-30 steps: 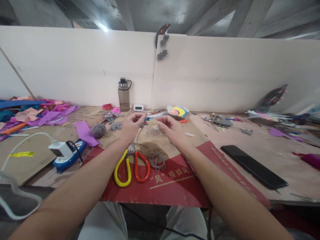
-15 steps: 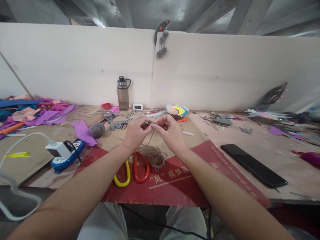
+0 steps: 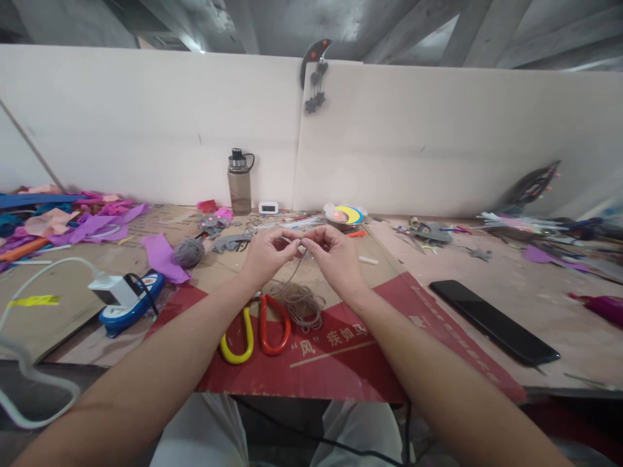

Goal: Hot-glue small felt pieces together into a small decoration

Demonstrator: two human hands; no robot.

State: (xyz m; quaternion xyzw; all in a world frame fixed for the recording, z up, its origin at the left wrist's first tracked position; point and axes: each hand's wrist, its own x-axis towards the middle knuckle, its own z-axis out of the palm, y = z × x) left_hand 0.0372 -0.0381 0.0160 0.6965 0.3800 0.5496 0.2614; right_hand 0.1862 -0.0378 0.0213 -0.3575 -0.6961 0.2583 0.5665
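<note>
Close together over the cardboard, my left hand (image 3: 269, 257) and my right hand (image 3: 335, 259) both pinch a thin grey cord (image 3: 298, 266) between thumb and fingers. A small pale spot shows between the thumb tips, too small to name. From there the cord runs down to a loose coil (image 3: 304, 307) lying on the board. Scissors with one yellow and one red handle (image 3: 275, 325) lie just left of the coil, their blades mostly hidden by my left wrist. A ball of grey yarn (image 3: 189, 253) sits to the left of my left hand.
A water bottle (image 3: 240, 185) and a small white clock (image 3: 268, 207) stand by the white partition. At right lies a black phone (image 3: 494, 322). A blue power strip (image 3: 131, 308) with a white plug is at left, near purple felt scraps (image 3: 163, 257).
Both hands have shifted very slightly to the right, with the thumb tips a little farther apart. A small pale spot now shows between them. The cord's coil stays where it was.
</note>
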